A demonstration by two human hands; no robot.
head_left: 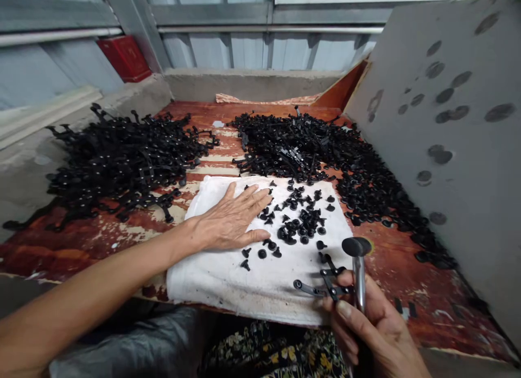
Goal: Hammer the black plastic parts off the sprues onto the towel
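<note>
My left hand (240, 215) lies flat with fingers spread on a white cloth (228, 286), its fingertips at the edge of a scatter of small black knobs (305, 223). Several of these knobs lie just below my thumb. In my right hand (374, 318), at the cloth's lower right, are a small hammer (359, 258) and a black jointed linkage (331, 286). The hammer stands upright with its dark head above my fingers. Thumb and fingertips pinch the linkage, whose arms stick out to the left and upward over the cloth.
A heap of black jointed pieces (130, 161) is on the left of the worn red-brown table (171, 258). Another pile of black parts (293, 145) is at the back, with round black pieces (378, 199) trailing right along a grey panel (459, 139). Corrugated metal wall stands behind.
</note>
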